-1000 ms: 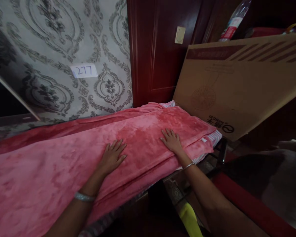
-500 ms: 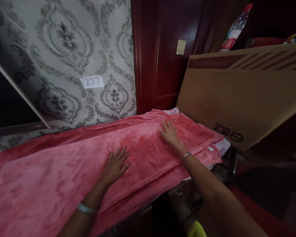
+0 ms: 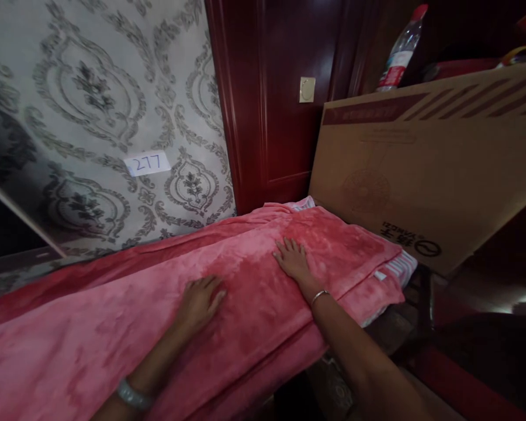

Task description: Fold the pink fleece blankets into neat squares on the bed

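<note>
A long, folded pink plush blanket (image 3: 127,316) stretches across the view along the wall. My left hand (image 3: 198,303) rests palm down on its upper layer, fingers spread a little. Farther right, my right hand (image 3: 291,258) lies flat on the same layer with its fingers apart. Neither hand grips the cloth. At the right end of the blanket, layered folds show, with a small white tag (image 3: 380,275) and a striped cloth (image 3: 402,266) peeking out from underneath.
A large cardboard box (image 3: 377,175) leans beyond the blanket's right end, with a plastic bottle (image 3: 398,58) above its top edge. Behind are a dark red door panel (image 3: 284,134) and patterned wallpaper bearing a paper label (image 3: 148,163). A dark screen-like panel (image 3: 9,228) stands at left.
My right hand has slid slightly left and toward me over the blanket. My left hand stays on the cloth, its fingers a little more bent. The view has shifted.
</note>
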Motion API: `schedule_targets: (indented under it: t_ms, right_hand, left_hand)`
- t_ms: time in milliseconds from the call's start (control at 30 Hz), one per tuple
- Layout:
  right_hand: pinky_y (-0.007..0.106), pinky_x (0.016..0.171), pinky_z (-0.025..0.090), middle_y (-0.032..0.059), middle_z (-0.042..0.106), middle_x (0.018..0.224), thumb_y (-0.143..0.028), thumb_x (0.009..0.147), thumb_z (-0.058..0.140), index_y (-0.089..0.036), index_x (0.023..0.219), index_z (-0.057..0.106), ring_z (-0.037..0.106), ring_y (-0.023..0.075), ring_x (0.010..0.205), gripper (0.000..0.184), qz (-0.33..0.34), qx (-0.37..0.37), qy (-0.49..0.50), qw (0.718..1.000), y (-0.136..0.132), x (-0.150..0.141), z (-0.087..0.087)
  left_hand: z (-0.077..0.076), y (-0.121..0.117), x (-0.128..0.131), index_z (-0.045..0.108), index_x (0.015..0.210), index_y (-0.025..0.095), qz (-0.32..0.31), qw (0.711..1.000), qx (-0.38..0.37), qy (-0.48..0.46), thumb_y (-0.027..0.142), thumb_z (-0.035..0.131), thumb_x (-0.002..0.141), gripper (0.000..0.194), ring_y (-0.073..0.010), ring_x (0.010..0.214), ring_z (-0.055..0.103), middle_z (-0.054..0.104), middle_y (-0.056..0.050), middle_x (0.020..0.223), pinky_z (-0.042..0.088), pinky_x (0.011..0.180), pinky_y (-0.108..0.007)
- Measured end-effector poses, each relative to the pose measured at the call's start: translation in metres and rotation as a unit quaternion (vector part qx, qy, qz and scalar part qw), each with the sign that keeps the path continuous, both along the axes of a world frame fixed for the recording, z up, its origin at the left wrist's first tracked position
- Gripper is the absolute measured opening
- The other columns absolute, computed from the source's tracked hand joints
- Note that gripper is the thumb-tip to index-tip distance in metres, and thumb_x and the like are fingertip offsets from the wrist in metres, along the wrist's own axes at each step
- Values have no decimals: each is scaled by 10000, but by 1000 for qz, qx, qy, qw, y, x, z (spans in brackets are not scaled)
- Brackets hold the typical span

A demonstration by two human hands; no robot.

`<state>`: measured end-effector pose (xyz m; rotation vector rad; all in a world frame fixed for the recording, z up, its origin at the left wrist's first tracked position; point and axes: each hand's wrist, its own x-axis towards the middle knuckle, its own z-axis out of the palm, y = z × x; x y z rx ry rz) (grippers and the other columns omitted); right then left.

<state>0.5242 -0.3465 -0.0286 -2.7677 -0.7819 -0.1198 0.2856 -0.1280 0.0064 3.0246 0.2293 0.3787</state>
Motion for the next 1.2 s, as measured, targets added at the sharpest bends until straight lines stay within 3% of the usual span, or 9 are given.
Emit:
schedule_targets:
  t_ms: [133, 300, 400, 500, 600, 700, 867, 1000, 1200]
  right_hand:
    - [544, 1222, 140, 80, 252, 1676, -514, 1051, 294, -282, 1581, 368, 212, 308, 1532, 583, -1, 19, 15, 1000, 1, 2, 2]
    - [538, 1234, 108, 63, 221, 1687, -535, 1045, 299, -295, 1584, 362, 168, 301, 1547, 594, 0, 25, 32, 999, 1, 3, 1]
    - [547, 1232, 134, 63, 250, 1677, -556, 1035, 318, -293, 1576, 379, 191, 313, 1541, 605, 6, 29, 32, 999, 0, 7, 0]
    - [492, 1210, 249, 70, 370, 1626, -502, 1042, 309, -264, 1542, 439, 331, 283, 1485, 569, 18, 52, 14, 998, -5, 26, 9]
    - [447, 1183, 314, 84, 460, 1568, -403, 1044, 285, -228, 1516, 479, 400, 259, 1437, 539, -3, 87, -38, 995, -16, 67, 28]
    - [564, 1190, 269, 97, 377, 1619, -437, 1039, 296, -237, 1564, 404, 296, 317, 1495, 572, -50, 67, -67, 994, -32, 118, 39]
    - [631, 1199, 217, 28, 293, 1664, -503, 1041, 263, -308, 1574, 377, 220, 327, 1531, 578, -64, -25, 32, 997, -52, 173, 11]
    - [637, 1198, 228, 2, 275, 1670, -518, 1037, 234, -348, 1562, 393, 206, 318, 1537, 574, -67, -24, 16, 997, -58, 182, -14]
    - [624, 1202, 249, -16, 288, 1664, -553, 1028, 227, -370, 1567, 380, 231, 315, 1530, 590, -62, -27, 16, 998, -63, 185, -18]
  left_hand:
    - [25, -19, 66, 563, 1429, 168, 23, 1000, 8, 6, 361, 399, 1001, 497, -289, 1402, 489, 540, -148, 1506, 384, 1155, -483]
    - [-4, -42, 110, 428, 1540, 188, 53, 997, 43, 44, 427, 407, 1001, 590, -380, 1503, 319, 364, -164, 1625, 273, 1186, -631]
    - [-22, -43, 110, 456, 1527, 206, 39, 997, 60, 31, 467, 373, 1008, 587, -406, 1492, 330, 396, -163, 1607, 279, 1167, -663]
    - [-27, -39, 108, 448, 1534, 220, 33, 998, 46, 26, 479, 367, 1008, 592, -401, 1499, 318, 386, -146, 1617, 270, 1179, -652]
    - [-27, -37, 108, 439, 1540, 226, 31, 999, 30, 33, 483, 384, 1001, 599, -403, 1506, 302, 369, -144, 1626, 257, 1180, -662]
    - [-31, -35, 109, 436, 1542, 242, 30, 999, 29, 29, 485, 391, 999, 596, -395, 1509, 297, 365, -133, 1630, 259, 1178, -660]
    - [-35, -36, 108, 428, 1547, 256, 29, 999, 16, 39, 496, 404, 997, 601, -385, 1518, 280, 362, -116, 1635, 227, 1199, -650]
    - [-34, -37, 108, 396, 1564, 260, 40, 997, 1, 64, 502, 405, 996, 618, -391, 1530, 244, 316, -106, 1658, 211, 1204, -657]
    - [-34, -36, 108, 393, 1564, 282, 27, 998, -16, 55, 527, 395, 995, 619, -395, 1533, 236, 303, -101, 1664, 214, 1196, -676]
